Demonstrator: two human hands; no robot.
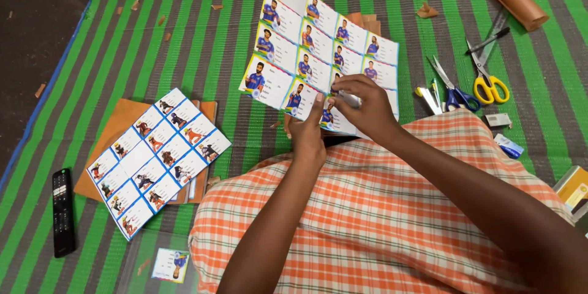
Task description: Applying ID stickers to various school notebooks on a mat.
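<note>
Home floor, striped green mat [184, 30], TV remote [62, 211], scissors [487, 79]

A sheet of rectangular name labels [318, 49] stands far of centre, each label white with a blue-clad figure and a coloured border. Both hands hold its near edge, and the right hand [361, 110] pinches 1 label there. A 2nd label sheet [159, 159] lies flat at the left on brown paper, blue-bordered with small cartoon figures. 1 loose label [171, 264] lies near, left of the knee. Small packets [508, 146] lie at the right.
</note>
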